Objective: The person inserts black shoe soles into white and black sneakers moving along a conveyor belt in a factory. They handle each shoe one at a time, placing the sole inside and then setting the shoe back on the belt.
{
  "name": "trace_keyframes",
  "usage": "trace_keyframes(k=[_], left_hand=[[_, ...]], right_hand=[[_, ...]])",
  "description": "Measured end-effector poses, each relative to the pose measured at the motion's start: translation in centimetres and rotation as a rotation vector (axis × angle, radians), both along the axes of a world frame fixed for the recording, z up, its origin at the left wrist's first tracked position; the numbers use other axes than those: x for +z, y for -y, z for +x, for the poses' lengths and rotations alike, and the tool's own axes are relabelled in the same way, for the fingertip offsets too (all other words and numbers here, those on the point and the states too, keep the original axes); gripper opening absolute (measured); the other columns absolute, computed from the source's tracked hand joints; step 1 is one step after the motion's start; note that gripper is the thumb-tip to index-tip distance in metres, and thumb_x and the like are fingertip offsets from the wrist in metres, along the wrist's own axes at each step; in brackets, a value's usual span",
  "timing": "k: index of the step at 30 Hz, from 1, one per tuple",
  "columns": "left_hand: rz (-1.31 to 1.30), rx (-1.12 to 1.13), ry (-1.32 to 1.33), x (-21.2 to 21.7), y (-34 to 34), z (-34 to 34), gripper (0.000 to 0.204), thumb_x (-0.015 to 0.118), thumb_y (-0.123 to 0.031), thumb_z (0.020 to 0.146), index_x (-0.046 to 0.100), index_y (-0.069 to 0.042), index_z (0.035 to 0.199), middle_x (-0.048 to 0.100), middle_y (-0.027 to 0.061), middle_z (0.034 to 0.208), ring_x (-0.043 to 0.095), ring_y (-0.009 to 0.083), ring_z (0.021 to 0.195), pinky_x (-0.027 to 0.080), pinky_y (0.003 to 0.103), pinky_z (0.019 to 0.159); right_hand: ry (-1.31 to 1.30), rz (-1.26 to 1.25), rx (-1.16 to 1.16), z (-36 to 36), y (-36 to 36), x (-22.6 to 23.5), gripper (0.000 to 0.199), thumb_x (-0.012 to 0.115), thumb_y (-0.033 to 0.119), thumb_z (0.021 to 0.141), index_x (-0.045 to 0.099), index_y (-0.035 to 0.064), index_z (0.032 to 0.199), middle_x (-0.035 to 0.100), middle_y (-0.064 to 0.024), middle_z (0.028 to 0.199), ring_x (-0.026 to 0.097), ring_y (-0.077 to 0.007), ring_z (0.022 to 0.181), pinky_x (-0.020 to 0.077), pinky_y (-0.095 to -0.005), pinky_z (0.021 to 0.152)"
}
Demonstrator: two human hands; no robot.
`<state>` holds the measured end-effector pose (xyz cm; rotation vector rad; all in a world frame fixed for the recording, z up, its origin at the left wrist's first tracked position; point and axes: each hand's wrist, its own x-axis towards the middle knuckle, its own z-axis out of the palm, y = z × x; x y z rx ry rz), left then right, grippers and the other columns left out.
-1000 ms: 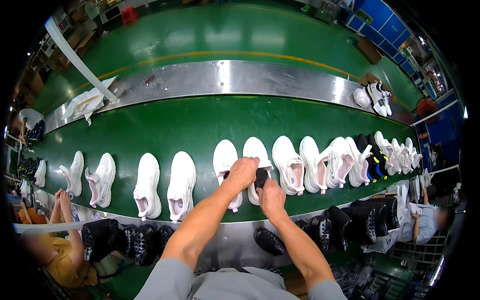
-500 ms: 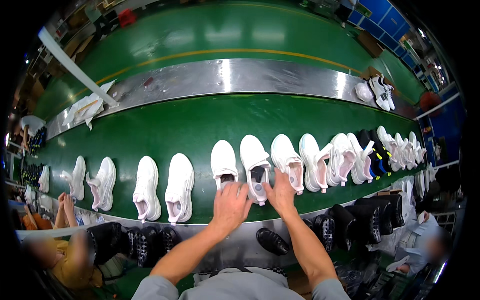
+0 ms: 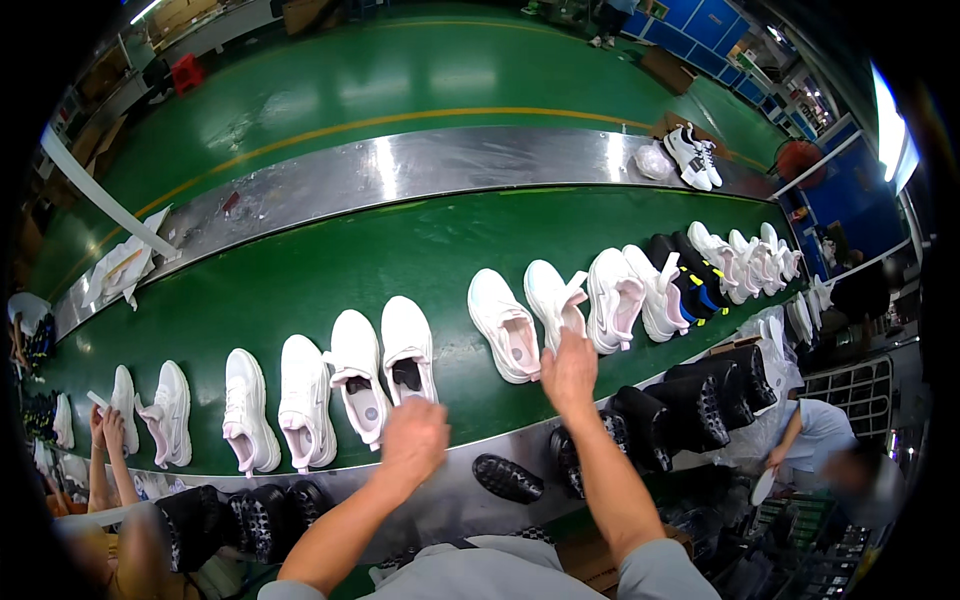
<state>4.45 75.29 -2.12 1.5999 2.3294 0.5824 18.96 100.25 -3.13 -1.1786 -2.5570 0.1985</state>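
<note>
My right hand (image 3: 569,375) is at the heel of a white slip-on sneaker (image 3: 543,292) with a pink lining. Its fingers bend over the heel opening, and the thumb side lies close to the heel of the white sneaker (image 3: 492,300) on its left. My left hand (image 3: 416,438) is curled and smeared by motion, just below the heel of another white sneaker (image 3: 407,325). Beside that shoe stands its mate (image 3: 354,340), with a dark patch and a round mark inside. Whether the left fingers touch anything is hidden.
More white sneakers (image 3: 305,385) line the green table (image 3: 300,270) both ways, with black-and-blue shoes (image 3: 690,290) at right. Black shoe forms (image 3: 507,478) hang or lie along the near metal edge. Co-workers stand at lower left and right (image 3: 822,430).
Two white sneakers have shifted left, away from the pair on their right. My left hand has come off their heels, and my right hand has moved right to another sneaker. The view has swung.
</note>
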Motion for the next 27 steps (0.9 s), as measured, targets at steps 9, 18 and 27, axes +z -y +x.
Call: trace_keyframes(k=[9, 18, 27], left_hand=[[-0.003, -0.277, 0.265, -4.9, -14.6, 3.1, 0.046, 0.072, -0.010, 0.078, 0.055, -0.001, 0.120, 0.061, 0.0235, 0.117, 0.057, 0.0435, 0.114, 0.050, 0.050, 0.097], [0.164, -0.250, 0.315, -2.6, -5.1, 1.3, 0.036, 0.071, -0.008, 0.077, 0.063, -0.001, 0.112, 0.062, 0.0202, 0.108, 0.058, 0.0392, 0.109, 0.051, 0.047, 0.093], [0.037, 0.165, 0.650, -4.5, 3.9, 5.4, 0.019, 0.065, -0.005, 0.088, 0.069, 0.001, 0.106, 0.070, 0.0197, 0.098, 0.069, 0.0369, 0.091, 0.054, 0.045, 0.082]], right_hand=[[0.110, -0.294, 0.090, -0.4, -3.4, -6.5, 0.028, 0.063, 0.010, 0.085, 0.062, 0.0014, 0.112, 0.070, -0.0252, 0.091, 0.069, -0.0458, 0.087, 0.0540, -0.0568, 0.079], [-0.267, -0.414, 0.194, 1.4, 7.4, -1.1, 0.036, 0.062, 0.009, 0.090, 0.057, -0.0043, 0.123, 0.064, -0.0282, 0.113, 0.060, -0.0469, 0.106, 0.0495, -0.0521, 0.093], [0.070, -0.380, 0.146, 14.0, 16.6, 0.7, 0.064, 0.081, 0.018, 0.081, 0.054, -0.0036, 0.135, 0.055, -0.0210, 0.133, 0.052, -0.0413, 0.119, 0.0468, -0.0460, 0.101]])
